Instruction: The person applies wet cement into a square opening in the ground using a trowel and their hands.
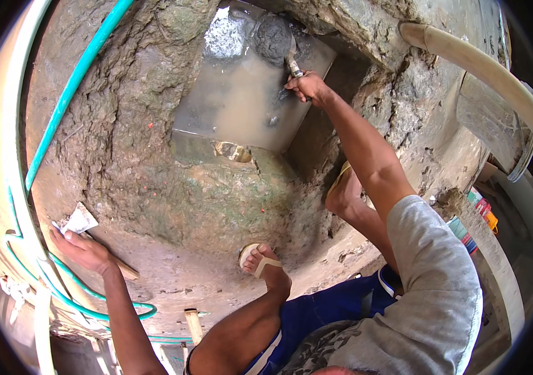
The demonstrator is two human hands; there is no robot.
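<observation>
my right hand [308, 86] is closed around the handle of a small pointed trowel [293, 49], at the far end of my stretched-out arm. the trowel is over the square pit [340, 80], its long axis running away from me and leaning slightly left, blade beyond my knuckles. the lump of wet dark-grey mortar [271, 39] lies ahead and a little left of that hand, right beside the blade; from here i can't tell how deep the edge sits in it. further left is a bright white patch [224, 34], maybe powder or glare. cloudy water [241, 109] spreads on the near side of the lump.

my right hand is plainly the nearer one. my left hand [85, 251] is well apart, low on the left, fingers straight and loose, beside a whitish wedge-shaped piece [79, 219] and a wooden strip [124, 269]; whether it presses on either, i cannot tell.
</observation>
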